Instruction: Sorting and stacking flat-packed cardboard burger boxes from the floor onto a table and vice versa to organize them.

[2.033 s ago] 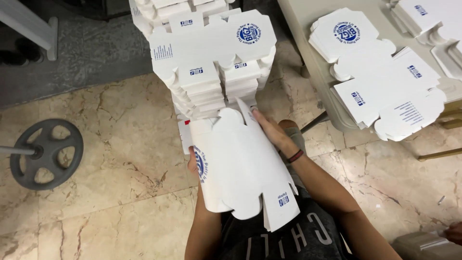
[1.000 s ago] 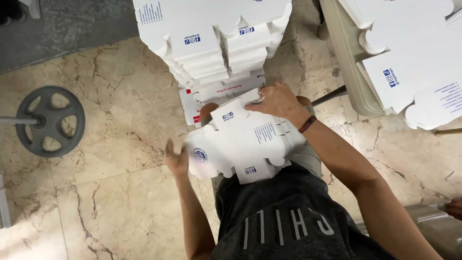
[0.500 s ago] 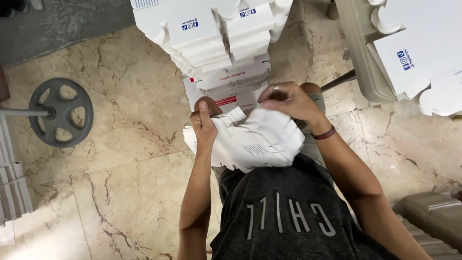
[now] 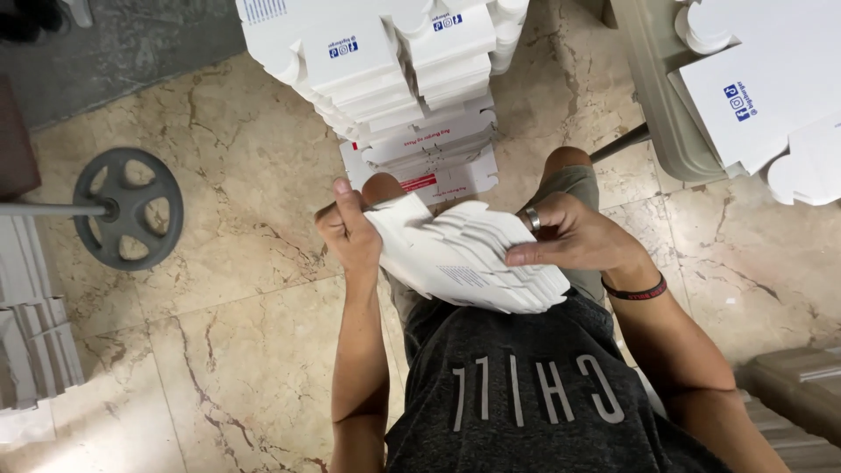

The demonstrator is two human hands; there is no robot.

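Observation:
I hold a fanned bundle of flat white cardboard box blanks (image 4: 464,258) over my lap, seen from the head camera. My left hand (image 4: 349,229) grips the bundle's left edge, thumb on top. My right hand (image 4: 574,236), wearing a ring and a dark wristband, presses on the right side with fingers spread across the top sheets. Just beyond my knees stands a tall stack of folded white boxes (image 4: 394,61) with small blue marks.
A grey round weight plate on a bar (image 4: 127,208) lies on the marble floor at left. A beige table edge (image 4: 666,96) holding more white box blanks (image 4: 771,88) is at upper right. Grey stacked sheets (image 4: 35,342) sit at far left.
Earlier I held one large unfolded blank upright. It came down onto the lap, and now both hands clasp a fanned bundle of blanks; the view has tilted closer.

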